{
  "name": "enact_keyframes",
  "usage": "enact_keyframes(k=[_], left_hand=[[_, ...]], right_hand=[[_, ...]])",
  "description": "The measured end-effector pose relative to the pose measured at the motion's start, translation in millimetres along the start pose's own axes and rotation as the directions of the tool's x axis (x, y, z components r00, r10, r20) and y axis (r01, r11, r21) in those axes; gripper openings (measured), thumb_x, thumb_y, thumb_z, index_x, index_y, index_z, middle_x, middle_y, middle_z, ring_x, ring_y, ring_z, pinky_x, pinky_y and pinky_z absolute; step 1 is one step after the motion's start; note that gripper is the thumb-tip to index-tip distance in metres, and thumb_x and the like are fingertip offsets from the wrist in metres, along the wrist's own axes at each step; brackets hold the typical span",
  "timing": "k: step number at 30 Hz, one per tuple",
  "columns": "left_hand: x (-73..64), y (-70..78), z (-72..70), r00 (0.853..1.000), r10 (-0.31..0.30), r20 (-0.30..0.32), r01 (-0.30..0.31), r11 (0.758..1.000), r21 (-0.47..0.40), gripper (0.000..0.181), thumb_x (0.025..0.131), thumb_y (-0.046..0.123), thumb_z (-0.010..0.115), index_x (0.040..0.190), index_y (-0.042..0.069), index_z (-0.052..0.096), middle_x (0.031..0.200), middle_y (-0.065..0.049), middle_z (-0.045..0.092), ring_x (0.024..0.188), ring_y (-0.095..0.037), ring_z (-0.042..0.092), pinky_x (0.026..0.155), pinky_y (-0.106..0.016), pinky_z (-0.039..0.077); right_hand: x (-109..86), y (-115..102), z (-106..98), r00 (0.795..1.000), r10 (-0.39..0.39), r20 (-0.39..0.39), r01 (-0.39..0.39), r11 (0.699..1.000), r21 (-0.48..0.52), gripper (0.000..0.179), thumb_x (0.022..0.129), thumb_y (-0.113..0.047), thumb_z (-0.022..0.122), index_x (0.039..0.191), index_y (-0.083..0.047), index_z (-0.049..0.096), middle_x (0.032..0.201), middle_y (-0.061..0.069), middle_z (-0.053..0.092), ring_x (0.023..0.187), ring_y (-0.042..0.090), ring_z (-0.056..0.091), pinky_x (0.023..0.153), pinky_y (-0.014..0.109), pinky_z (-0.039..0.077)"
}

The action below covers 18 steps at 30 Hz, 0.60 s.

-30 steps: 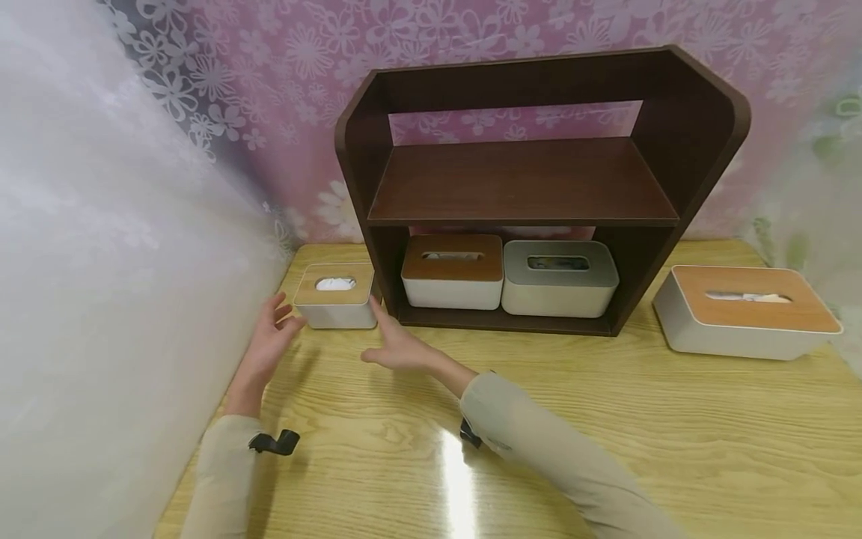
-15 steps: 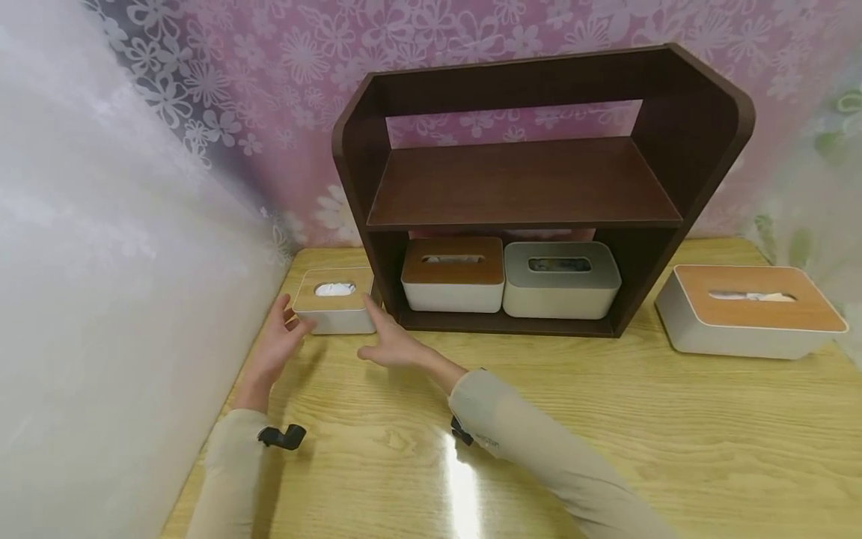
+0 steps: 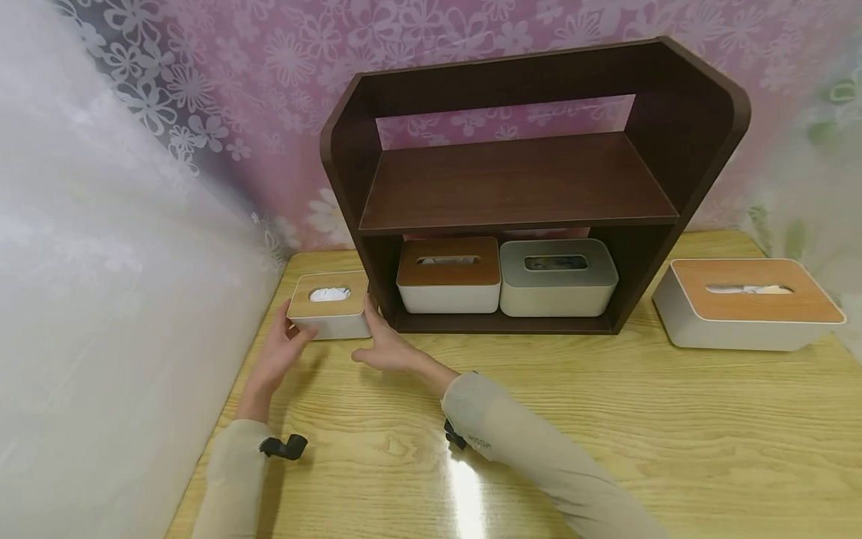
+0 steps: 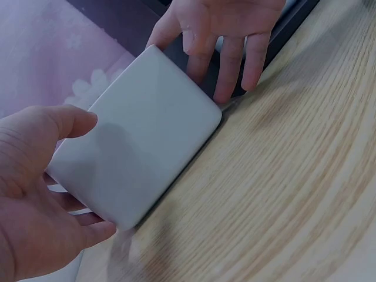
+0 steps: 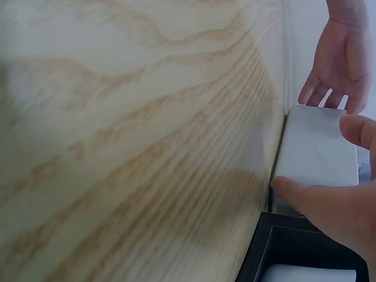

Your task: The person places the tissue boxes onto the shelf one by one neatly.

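Observation:
A small white tissue box [image 3: 329, 304] with a light wood-look lid and white tissue in its slot stands on the table, left of the dark shelf. My left hand [image 3: 278, 350] reaches round its left front corner, the thumb before the front wall and the fingers along the left side. At its right side, between box and shelf, my right hand [image 3: 388, 346] touches with extended fingers, thumb spread apart. In the left wrist view the box's white wall [image 4: 144, 141] lies between both hands. Some left fingertips are hidden behind the box.
The dark brown two-tier shelf [image 3: 518, 183] holds a brown-lidded tissue box [image 3: 448, 277] and a grey-lidded one [image 3: 559, 278] below. A larger orange-lidded tissue box [image 3: 747, 303] stands at the right. A pale curtain-like wall [image 3: 121, 299] rises close along the left.
My left hand has moved right and inward from beside the tissue box to its left front corner. The right hand stays at the right side. The view shifts slightly.

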State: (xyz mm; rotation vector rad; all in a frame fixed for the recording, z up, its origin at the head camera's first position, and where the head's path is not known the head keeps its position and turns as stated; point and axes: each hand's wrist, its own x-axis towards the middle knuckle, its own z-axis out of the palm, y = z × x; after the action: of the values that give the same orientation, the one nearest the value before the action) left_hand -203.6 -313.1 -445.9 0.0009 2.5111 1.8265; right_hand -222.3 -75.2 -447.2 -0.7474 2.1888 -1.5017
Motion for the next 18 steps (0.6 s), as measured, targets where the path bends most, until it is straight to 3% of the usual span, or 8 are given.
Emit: enact_keyframes(k=[5,12,18], left_hand=[[-0.6,-2.4,1.4,0.999,0.0,-0.037,-0.001,1.0,-0.011,0.087,0.1,0.016,0.058,0.16,0.012,-0.004,0.16,-0.022,0.021,0.141,-0.039,0.033,0.111,-0.05,0.034],[-2.4,-3.1,2.7,0.998,0.01,-0.067,-0.013,0.999,-0.032,0.085,0.097,0.011,0.062,0.16,0.012,0.005,0.155,-0.02,0.029,0.135,-0.039,0.041,0.089,-0.018,0.044],[-7.2,0.6,1.9,0.996,0.005,-0.093,-0.007,1.0,-0.03,0.085,0.096,0.008,0.063,0.16,0.012,0.007,0.155,-0.021,0.028,0.134,-0.041,0.041,0.088,-0.02,0.045]], right_hand=[[3.6,2.1,1.6,1.0,0.006,0.02,-0.006,1.0,-0.01,0.104,0.092,-0.014,0.062,0.156,-0.021,-0.02,0.164,-0.002,-0.017,0.151,0.019,-0.01,0.122,0.045,0.011],[6.8,4.8,5.9,0.999,-0.011,0.043,0.009,1.0,0.029,0.107,0.094,-0.019,0.063,0.155,-0.022,-0.024,0.162,-0.002,-0.025,0.149,0.02,-0.018,0.121,0.049,0.004],[7.7,2.2,9.7,0.998,-0.049,0.043,0.046,0.997,0.061,0.108,0.094,-0.019,0.064,0.153,-0.021,-0.027,0.161,0.002,-0.027,0.149,0.024,-0.021,0.12,0.053,0.0]])
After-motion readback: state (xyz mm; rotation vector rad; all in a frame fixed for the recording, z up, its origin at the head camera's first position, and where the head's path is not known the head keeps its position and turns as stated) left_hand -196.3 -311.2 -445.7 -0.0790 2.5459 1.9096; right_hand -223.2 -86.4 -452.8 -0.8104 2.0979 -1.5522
